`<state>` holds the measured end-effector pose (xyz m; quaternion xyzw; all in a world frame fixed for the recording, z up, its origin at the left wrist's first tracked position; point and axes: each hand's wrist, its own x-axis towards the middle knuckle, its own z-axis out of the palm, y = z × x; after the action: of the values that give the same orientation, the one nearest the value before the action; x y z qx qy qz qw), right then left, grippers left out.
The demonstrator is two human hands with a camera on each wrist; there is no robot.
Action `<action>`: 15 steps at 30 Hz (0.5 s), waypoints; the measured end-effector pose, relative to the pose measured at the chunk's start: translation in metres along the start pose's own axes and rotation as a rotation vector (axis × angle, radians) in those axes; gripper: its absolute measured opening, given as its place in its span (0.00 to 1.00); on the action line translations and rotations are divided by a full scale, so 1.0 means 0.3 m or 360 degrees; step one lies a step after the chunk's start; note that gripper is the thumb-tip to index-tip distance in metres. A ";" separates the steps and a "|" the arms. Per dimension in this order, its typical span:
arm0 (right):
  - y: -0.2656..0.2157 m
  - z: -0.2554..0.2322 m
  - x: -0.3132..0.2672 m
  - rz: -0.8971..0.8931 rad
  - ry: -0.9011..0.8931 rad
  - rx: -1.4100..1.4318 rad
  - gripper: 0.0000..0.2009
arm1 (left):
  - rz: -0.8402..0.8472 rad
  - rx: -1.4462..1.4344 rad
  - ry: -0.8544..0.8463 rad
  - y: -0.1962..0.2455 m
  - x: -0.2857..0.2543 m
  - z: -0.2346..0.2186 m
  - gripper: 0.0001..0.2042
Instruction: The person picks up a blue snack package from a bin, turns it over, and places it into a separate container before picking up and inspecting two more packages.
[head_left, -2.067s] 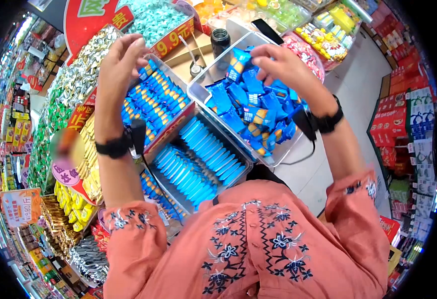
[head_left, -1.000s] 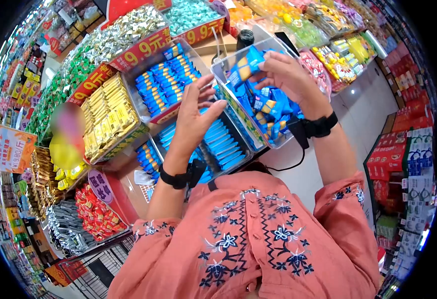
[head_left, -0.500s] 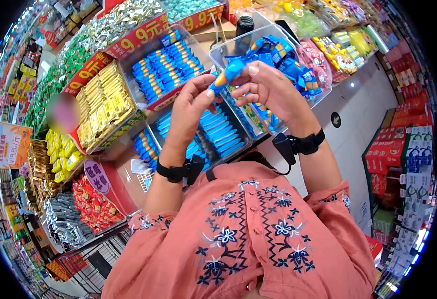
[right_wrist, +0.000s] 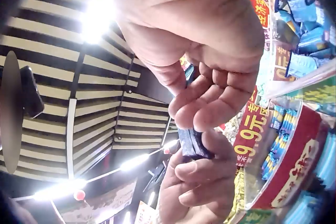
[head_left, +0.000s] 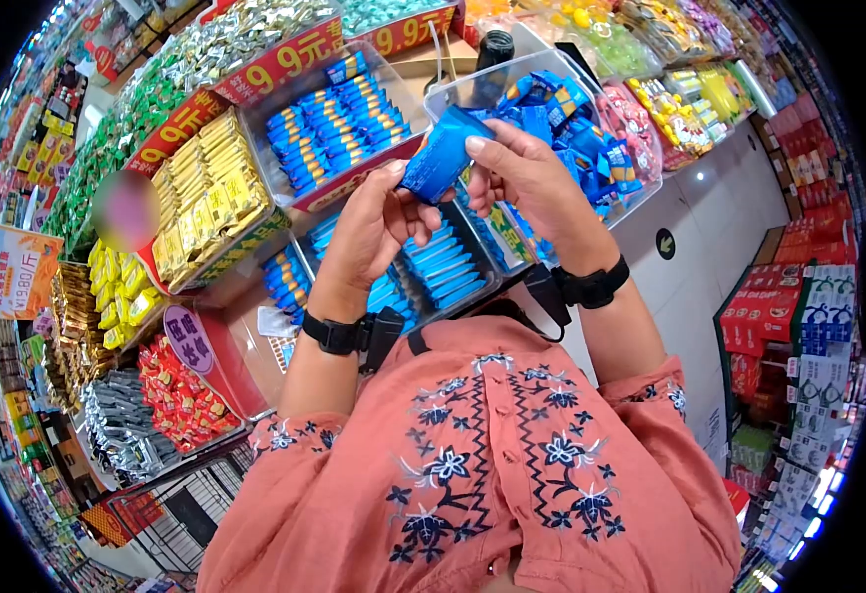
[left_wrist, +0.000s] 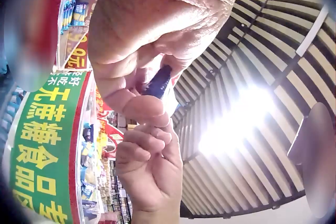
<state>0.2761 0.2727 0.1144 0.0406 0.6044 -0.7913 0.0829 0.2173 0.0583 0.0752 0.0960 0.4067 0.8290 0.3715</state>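
Observation:
A blue biscuit packet point(head_left: 445, 153) is held between both hands in front of the chest, its plain printed side up in the head view. My left hand point(head_left: 371, 222) pinches the lower left end with thumb and fingers. At the upper right end, my right hand point(head_left: 532, 188) grips it between thumb and curled fingers. The right wrist view shows the dark crimped end of the packet point(right_wrist: 192, 142) between the two hands. Beyond the right hand, a clear bin point(head_left: 640, 203) holds loose blue packets of the same colour.
Below the hands stands a bin of light-blue packets point(head_left: 443, 262) in rows. Upper left is a tub of blue-and-orange packets point(head_left: 329, 128), beside yellow packets point(head_left: 210, 198). A black bottle point(head_left: 495, 49) stands behind the clear bin. A wire cart point(head_left: 191, 504) is at lower left.
The right hand has lifted a packet out of the clear bin and brought it left. The left hand has come across and taken its other end. The packet has turned from its biscuit-picture side to its plain side.

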 end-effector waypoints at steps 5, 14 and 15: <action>-0.009 0.019 -0.004 -0.0074 -0.0102 0.0422 0.21 | 0.0316 0.0384 0.0142 0.008 -0.007 0.017 0.18; 0.022 0.009 -0.003 -0.0134 0.0028 0.0082 0.15 | 0.0733 0.0970 0.0075 -0.012 0.005 0.006 0.25; 0.022 0.009 -0.002 -0.0135 0.0030 0.0063 0.14 | 0.0737 0.0986 0.0076 -0.014 0.005 0.003 0.25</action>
<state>0.2779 0.2684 0.1090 0.0242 0.5907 -0.8054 0.0427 0.2188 0.0615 0.0725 0.2737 0.6140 0.7308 0.1182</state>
